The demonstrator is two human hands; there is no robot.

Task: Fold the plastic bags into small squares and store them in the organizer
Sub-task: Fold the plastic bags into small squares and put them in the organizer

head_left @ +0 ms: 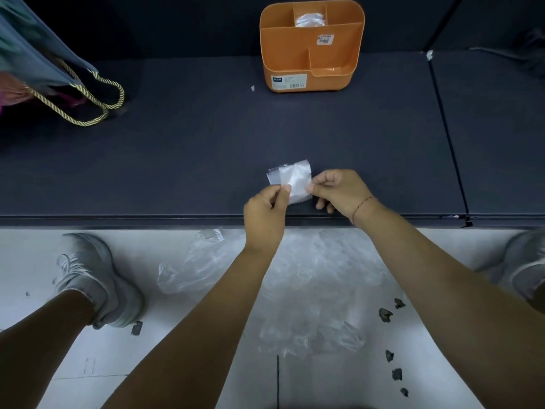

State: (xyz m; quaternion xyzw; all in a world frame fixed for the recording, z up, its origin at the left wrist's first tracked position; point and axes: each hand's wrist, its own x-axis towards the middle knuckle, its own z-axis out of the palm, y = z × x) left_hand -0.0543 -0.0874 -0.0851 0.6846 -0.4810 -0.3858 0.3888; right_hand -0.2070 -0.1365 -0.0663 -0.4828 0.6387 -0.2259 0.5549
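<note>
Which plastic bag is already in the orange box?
The folded bag in the organizer's back middle compartment. The held bag and floor bags are outside it.

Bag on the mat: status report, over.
Fingers of left hand and right hand pinch the folded bag. Ahead, the organizer holds a stored bag, back slot. Nothing between.

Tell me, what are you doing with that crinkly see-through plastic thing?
A person is folding a small clear plastic bag at the near edge of the dark grey table. The left hand and right hand each pinch one side of it, and it is already nearly square. Farther back stands the orange plastic organizer, with one folded bag in its rear middle compartment. A pile of loose clear bags lies on the white floor between the person's feet.
</note>
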